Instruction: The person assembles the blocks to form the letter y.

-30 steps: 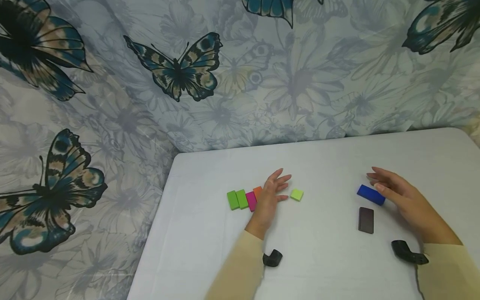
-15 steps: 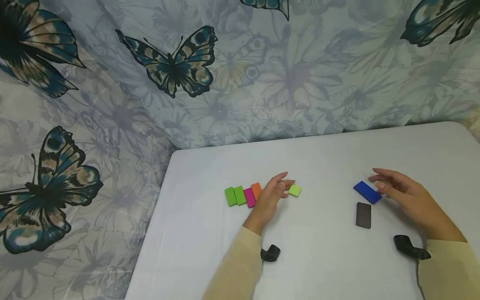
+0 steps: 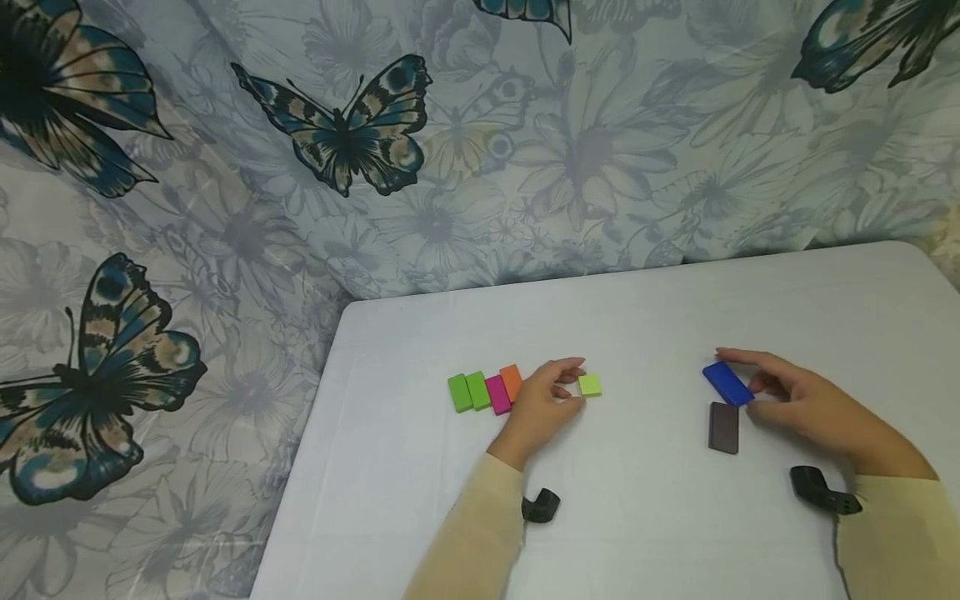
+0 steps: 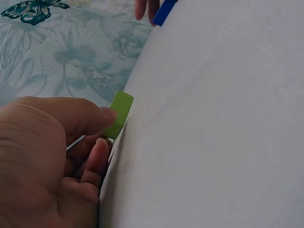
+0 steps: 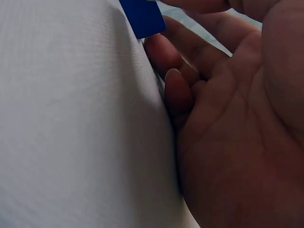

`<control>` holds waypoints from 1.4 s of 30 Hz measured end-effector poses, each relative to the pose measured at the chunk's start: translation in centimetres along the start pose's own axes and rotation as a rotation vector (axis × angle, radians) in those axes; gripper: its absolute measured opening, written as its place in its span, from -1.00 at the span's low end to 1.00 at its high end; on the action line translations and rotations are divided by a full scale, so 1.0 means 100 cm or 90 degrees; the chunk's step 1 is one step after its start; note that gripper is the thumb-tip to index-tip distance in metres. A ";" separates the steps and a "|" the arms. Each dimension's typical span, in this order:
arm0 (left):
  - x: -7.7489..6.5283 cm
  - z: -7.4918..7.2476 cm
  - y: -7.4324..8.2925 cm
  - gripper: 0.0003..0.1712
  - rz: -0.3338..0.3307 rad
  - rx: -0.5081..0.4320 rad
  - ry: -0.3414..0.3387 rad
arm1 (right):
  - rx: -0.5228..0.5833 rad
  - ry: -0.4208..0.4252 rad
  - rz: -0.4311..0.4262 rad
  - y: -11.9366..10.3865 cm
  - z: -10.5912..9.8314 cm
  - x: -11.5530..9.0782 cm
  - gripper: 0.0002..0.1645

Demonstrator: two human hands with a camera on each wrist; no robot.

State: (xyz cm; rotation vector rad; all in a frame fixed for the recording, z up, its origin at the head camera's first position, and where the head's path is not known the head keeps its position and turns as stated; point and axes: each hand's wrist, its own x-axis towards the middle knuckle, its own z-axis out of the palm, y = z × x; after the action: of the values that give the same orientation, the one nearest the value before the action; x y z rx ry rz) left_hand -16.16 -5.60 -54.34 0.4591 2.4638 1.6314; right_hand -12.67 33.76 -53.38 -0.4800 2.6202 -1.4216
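Observation:
My left hand (image 3: 542, 407) pinches a small light green block (image 3: 590, 385), its thumb and fingers at the block's near-left side. In the left wrist view the thumb lies over the side of that green block (image 4: 121, 111), low against the white tabletop. On the right, my right hand (image 3: 806, 408) holds a longer blue block (image 3: 727, 383) between index finger and thumb, one at each end. The other fingers curl beneath the palm. Right by the blue block's near side lies a dark brown block (image 3: 723, 428), apart from the fingers.
Left of my left hand, two green blocks (image 3: 477, 390), a magenta block (image 3: 497, 395) and an orange block (image 3: 512, 382) lie in a slanted row. The white table (image 3: 637, 517) ends at a butterfly-patterned cloth (image 3: 450, 217) behind and to the left.
My left thumb and fingers have closed in on the light green block. The right index finger has reached over the blue block's far end, which now sits more slanted and closer to the brown block.

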 end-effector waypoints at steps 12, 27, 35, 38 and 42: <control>0.000 0.000 0.000 -0.52 0.007 0.074 -0.011 | -0.038 -0.013 -0.007 0.003 0.004 0.001 -0.04; 0.002 0.001 0.001 -0.55 0.003 0.095 -0.006 | -0.071 0.052 -0.020 0.002 0.011 0.009 -0.19; 0.002 0.002 0.000 -0.59 0.011 0.090 0.001 | -0.106 0.096 0.007 -0.002 0.019 0.016 -0.15; 0.002 0.003 0.000 -0.59 0.009 0.093 0.005 | -0.106 0.109 0.014 -0.003 0.019 0.016 -0.14; 0.001 0.003 0.000 -0.60 0.005 0.102 0.013 | -0.108 0.126 0.021 -0.005 0.018 0.015 -0.14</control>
State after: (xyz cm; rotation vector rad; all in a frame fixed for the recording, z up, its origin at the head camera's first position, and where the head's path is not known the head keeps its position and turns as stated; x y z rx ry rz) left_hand -16.20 -5.27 -54.44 0.4746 2.6224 1.4554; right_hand -13.50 31.56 -53.94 -0.3262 2.9064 -1.3048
